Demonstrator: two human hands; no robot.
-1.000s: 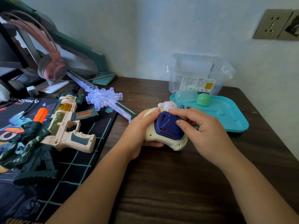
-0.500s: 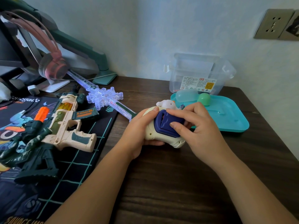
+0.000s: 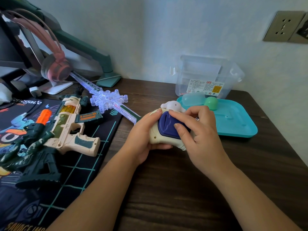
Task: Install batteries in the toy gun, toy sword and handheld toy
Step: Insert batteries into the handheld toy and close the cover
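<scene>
Left hand [image 3: 143, 134] grips handheld toy [image 3: 160, 135] from its left side; right hand [image 3: 198, 132] curls over its blue cover [image 3: 168, 125], fingertips pressing. Toy sword [image 3: 108, 100] lies just left.

The right hand [image 3: 198, 130] now lies further over the blue cover [image 3: 167, 126] of the handheld toy [image 3: 155, 136]. Its thumb now presses on the cover.

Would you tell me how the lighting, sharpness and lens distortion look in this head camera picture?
Head view: dim, soft, bluish light with no hard shadows; the clear plastic snowflake toy sword glows from its own lights; the cream handheld toy with dark blue cover is sharp, no motion blur; wide-angle distortion tilts the grey wall socket at the upper right corner.
</scene>
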